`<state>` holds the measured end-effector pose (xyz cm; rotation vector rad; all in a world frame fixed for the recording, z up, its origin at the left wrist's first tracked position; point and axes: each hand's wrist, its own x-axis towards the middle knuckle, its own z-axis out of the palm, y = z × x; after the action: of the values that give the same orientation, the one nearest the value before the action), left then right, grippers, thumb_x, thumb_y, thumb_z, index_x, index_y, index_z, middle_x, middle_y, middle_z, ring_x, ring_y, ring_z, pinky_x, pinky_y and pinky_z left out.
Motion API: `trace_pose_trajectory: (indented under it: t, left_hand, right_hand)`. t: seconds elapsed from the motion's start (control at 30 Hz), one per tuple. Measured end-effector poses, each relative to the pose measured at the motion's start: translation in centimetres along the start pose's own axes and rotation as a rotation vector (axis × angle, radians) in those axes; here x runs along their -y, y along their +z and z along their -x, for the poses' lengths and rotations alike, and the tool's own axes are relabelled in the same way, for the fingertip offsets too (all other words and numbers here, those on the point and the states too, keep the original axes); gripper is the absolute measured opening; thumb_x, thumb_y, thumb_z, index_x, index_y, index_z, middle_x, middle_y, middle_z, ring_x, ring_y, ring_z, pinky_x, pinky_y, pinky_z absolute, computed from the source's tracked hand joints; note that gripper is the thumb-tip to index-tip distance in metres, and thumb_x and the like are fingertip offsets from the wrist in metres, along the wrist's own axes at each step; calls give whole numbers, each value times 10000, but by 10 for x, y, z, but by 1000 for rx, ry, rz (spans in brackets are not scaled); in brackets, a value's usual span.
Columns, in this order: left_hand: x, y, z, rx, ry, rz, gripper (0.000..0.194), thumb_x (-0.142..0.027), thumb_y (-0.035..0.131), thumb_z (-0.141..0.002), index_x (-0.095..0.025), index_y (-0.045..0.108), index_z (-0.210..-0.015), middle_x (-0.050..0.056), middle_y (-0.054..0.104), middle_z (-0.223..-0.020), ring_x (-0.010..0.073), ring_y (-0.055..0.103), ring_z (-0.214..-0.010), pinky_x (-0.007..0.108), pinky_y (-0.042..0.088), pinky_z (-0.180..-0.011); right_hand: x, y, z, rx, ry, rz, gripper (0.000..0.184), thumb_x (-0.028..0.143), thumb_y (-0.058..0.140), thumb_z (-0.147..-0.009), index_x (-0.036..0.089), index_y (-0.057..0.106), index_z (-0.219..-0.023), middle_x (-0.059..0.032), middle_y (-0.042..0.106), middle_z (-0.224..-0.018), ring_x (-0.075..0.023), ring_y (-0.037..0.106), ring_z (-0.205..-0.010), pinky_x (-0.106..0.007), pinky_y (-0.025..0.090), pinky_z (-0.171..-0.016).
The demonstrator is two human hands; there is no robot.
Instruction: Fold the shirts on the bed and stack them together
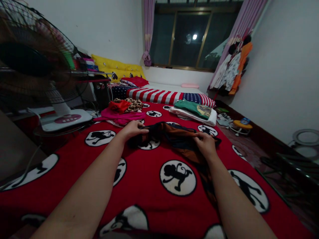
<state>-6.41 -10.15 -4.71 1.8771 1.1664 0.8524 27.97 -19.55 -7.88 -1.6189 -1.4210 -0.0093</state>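
A dark navy and brown garment (181, 141) lies bunched across the red blanket (147, 179), which has monkey figures in white circles. At the garment's left end, my left hand (133, 130) pinches the dark cloth between thumb and fingers. Farther right, my right hand (206, 143) grips its brown edge. One strip of the garment trails toward me beside my right forearm, partly hidden by it. Its exact kind is hard to make out in the folds.
Beyond my hands sit a folded green shirt (193, 109) on white cloth (211, 118) and a pink, red and leopard-print clothes pile (122, 114). A fan (64, 118) stands at left. Clothes (233, 69) hang by the window; a yellow-topped stool (241, 125) is at right.
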Motion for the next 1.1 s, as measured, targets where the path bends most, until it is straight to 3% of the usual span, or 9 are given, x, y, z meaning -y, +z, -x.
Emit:
trace_pose_trajectory:
  t: [0.13,0.3,0.53,0.6,0.77,0.83,0.9,0.97,1.1]
  left_hand:
    - [-18,2,4,-237,139,560,386,-418,815,-569,-167,673,-824,-3,674,-732,140,611,-624,224,461,-571]
    - [-48,1,16,-181,201,911,280,-310,752,-675,-181,644,-898,6,693,-768,174,665,-684,263,535,-623]
    - [-51,20,13,-125,99,1094,299,-189,629,-771,-175,616,-1070,44,722,-937,215,687,-922,349,544,-860]
    - [-54,33,12,-92,90,1093,381,-170,624,-769,-183,591,-1148,50,720,-995,214,678,-967,353,529,-894]
    - [-81,60,36,401,193,913,456,-297,690,-758,-186,621,-1195,98,671,-1175,292,608,-1119,391,482,-957]
    - [-92,66,47,622,253,768,428,-344,701,-760,-181,661,-1154,116,654,-1207,314,570,-1172,389,475,-959]
    - [-95,69,51,683,298,658,389,-358,698,-770,-179,682,-1115,125,664,-1187,309,579,-1159,378,493,-925]
    - [-88,68,44,517,308,629,376,-379,686,-778,-169,682,-1090,129,691,-1120,290,635,-1064,377,520,-866]
    - [-55,60,14,-64,287,482,436,-379,698,-733,-135,654,-1092,146,669,-1151,284,624,-1070,423,483,-928]
  right_hand:
    - [18,-18,-3,-425,133,-366,236,330,603,-730,160,682,-874,-15,622,-712,-163,590,-625,-321,517,-632]
    - [38,-30,-4,-645,102,-633,217,324,633,-728,170,636,-880,-24,621,-846,-158,617,-759,-314,539,-707]
    - [36,-11,-1,-228,131,-487,640,338,744,-620,215,504,-1201,-114,537,-1243,-248,609,-1047,-418,524,-856]
    - [44,-5,6,-95,55,-353,599,400,746,-639,207,549,-1171,-127,539,-1246,-265,606,-1047,-428,524,-847]
    - [66,7,25,356,-174,-280,742,408,818,-559,233,567,-1235,-94,584,-1246,-288,542,-1160,-456,408,-1019]
    - [68,13,29,371,-161,-336,783,416,812,-555,243,550,-1272,-97,551,-1316,-306,494,-1227,-460,374,-1050]
    - [67,16,29,346,-67,-434,723,443,762,-607,246,556,-1272,-93,553,-1330,-306,500,-1231,-456,382,-1044]
    - [64,17,27,333,25,-563,657,473,683,-691,248,540,-1291,-80,591,-1291,-286,548,-1185,-444,426,-1005]
    - [54,8,23,257,25,-558,477,496,397,-892,220,605,-1221,-88,715,-993,-267,669,-916,-443,542,-787]
